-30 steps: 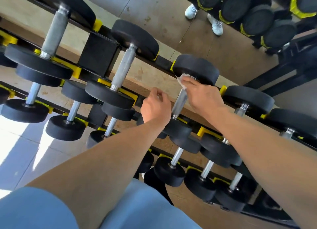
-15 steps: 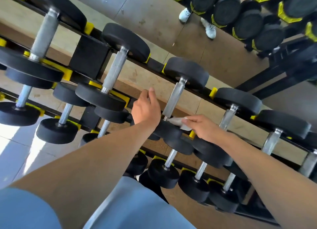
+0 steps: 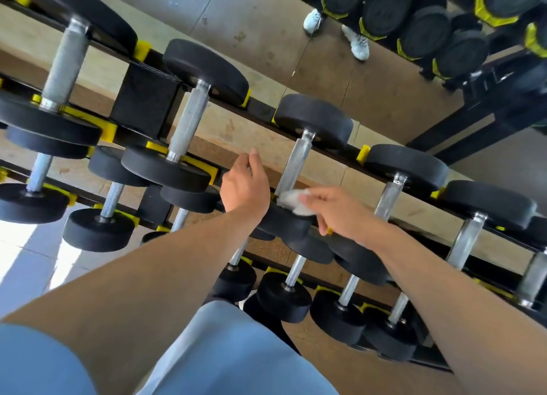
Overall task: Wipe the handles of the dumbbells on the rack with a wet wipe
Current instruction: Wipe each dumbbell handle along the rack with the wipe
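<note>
Crumpled white wet wipe blurred, part-hidden under right hand pinching it | left hand loosely curled, empty | knurled steel dumbbell handle: wipe unmoved from lower end.

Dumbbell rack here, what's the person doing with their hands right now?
A person is cleaning dumbbells on a tiered rack. The right hand pinches a white wet wipe against the lower end of one dumbbell's metal handle, right where it meets the near weight head. The left hand hovers loosely curled just left of that handle, holding nothing visible. Other dumbbells sit in rows on either side.
</note>
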Available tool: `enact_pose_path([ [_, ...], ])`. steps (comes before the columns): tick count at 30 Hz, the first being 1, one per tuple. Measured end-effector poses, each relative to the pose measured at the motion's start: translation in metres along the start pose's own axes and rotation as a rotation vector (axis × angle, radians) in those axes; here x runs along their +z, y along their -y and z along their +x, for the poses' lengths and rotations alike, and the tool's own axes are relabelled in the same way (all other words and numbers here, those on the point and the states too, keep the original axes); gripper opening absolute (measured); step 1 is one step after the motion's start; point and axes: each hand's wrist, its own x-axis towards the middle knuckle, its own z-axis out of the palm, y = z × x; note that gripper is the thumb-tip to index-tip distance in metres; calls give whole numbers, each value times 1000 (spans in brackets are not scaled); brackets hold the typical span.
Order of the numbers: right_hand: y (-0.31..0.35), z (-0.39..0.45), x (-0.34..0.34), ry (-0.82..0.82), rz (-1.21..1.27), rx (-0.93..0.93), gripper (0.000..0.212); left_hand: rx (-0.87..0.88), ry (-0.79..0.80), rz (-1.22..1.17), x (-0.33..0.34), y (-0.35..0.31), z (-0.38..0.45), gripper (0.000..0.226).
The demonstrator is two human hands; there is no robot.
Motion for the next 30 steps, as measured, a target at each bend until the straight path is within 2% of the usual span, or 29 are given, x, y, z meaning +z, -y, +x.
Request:
enact_pose_path([
  [2,10,9,-7,-258,1,-121,28,-4,-4,-9,0,0,1,51],
  [4,16,30,-10,-497,-308,-379,30,2,-23,-14,2,1,1,52],
  [6,16,52,-12,-462,-820,-507,41,8,-38,-14,3,2,1,54],
  [8,20,63,-10,-324,-1094,-423,43,4,-39,-18,2,0,1,53],
  [9,24,62,-8,-270,-1113,-378,40,-1,-37,-17,2,0,1,53],
  [11,23,57,2,-187,-1061,-404,30,-5,-30,-14,1,0,1,53],
  [13,17,47,17,-54,-927,-433,29,5,-32,-20,1,1,0,54],
  [15,14,41,17,79,-715,-366,33,12,-30,-21,1,2,0,54],
  [16,15,44,12,67,-657,-342,34,12,-32,-27,1,2,0,55],
  [18,19,53,-4,-162,-678,-386,29,6,-24,-32,1,1,0,55],
  [20,21,64,-19,-440,-899,-515,37,2,-22,-34,1,1,1,55],
  [21,21,69,-23,-487,-1039,-545,45,-1,-23,-37,1,1,1,55],
  [24,8,79,-27,-431,-1265,-555,53,4,-28,-50,2,3,0,59],
  [30,-7,50,-10,-133,-1077,-584,54,-6,-31,-59,2,2,1,56],
])
